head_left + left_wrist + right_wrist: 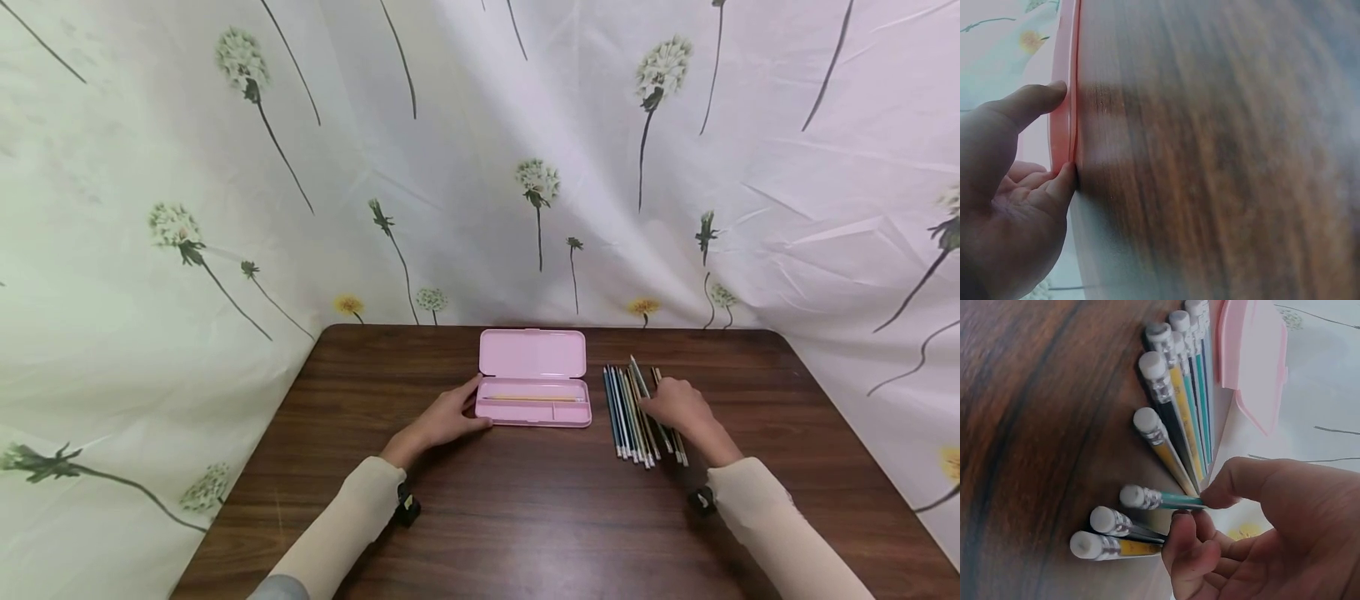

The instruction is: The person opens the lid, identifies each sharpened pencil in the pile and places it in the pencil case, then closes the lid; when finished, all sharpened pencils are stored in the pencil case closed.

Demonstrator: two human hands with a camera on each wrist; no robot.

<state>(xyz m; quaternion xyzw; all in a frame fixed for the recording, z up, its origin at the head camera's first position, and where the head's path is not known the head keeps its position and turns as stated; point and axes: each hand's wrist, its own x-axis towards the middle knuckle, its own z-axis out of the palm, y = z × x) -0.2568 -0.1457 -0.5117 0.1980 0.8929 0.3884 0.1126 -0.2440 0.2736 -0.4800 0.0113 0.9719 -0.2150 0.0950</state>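
A pink pencil case (534, 415) lies on the table with its lid folded back. One yellow pencil (532, 398) rests in its long upper compartment. My left hand (444, 417) grips the left end of the case, thumb at the near corner and fingers along the side. To the right of the case, several pencils (624, 417) lie side by side, eraser ends toward me. My right hand (681, 408) is over them; its thumb and fingertips pinch a green pencil (1175, 500). Beside that hand lie a dark pencil (1138, 530) and a yellow pencil (1135, 547).
The brown wooden table (525, 517) reaches back to a white cloth (465, 167) printed with dandelions. The raised lid (532, 353) stands along the far side of the case, close to the table's back edge.
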